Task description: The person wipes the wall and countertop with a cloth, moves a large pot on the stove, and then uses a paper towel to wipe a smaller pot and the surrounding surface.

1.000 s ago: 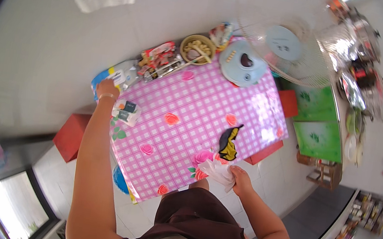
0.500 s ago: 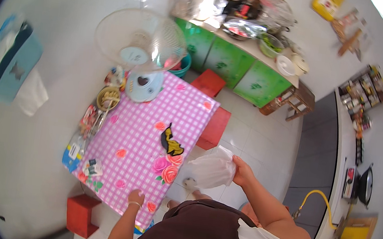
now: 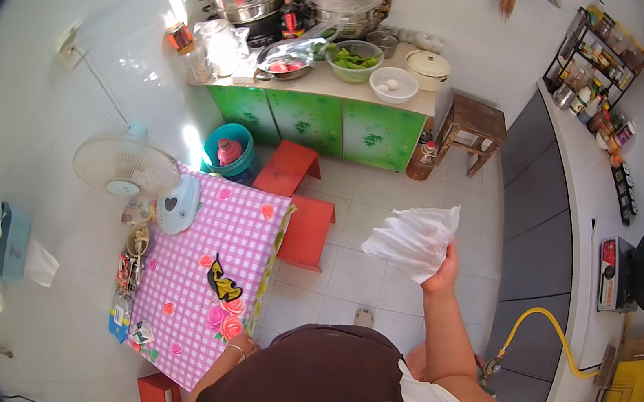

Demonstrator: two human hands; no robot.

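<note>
In front of me over the tiled floor, my right hand (image 3: 442,269) grips a thin white cloth (image 3: 416,235) by one edge. The cloth hangs spread and creased to the left of the fingers, clear of the table. My left hand (image 3: 245,344) is at the near right edge of the table with the pink checked tablecloth (image 3: 188,273). Dark brown clothing at my front partly hides it, so its fingers are unclear. A black and yellow piece of fabric (image 3: 224,280) lies crumpled on the tablecloth, beyond that hand.
A fan (image 3: 176,201) stands at the table's far left corner. Red stools (image 3: 306,236) sit beside the table. Ahead is a green-doored cabinet (image 3: 304,120) bearing pots and bowls. Along the right runs a counter (image 3: 569,170) with a stove (image 3: 614,275) and yellow hose (image 3: 541,312).
My view has swung toward the cabinet and the right counter. My right hand has moved farther forward and right, with the cloth more spread. My left hand has slid back to the table's edge.
</note>
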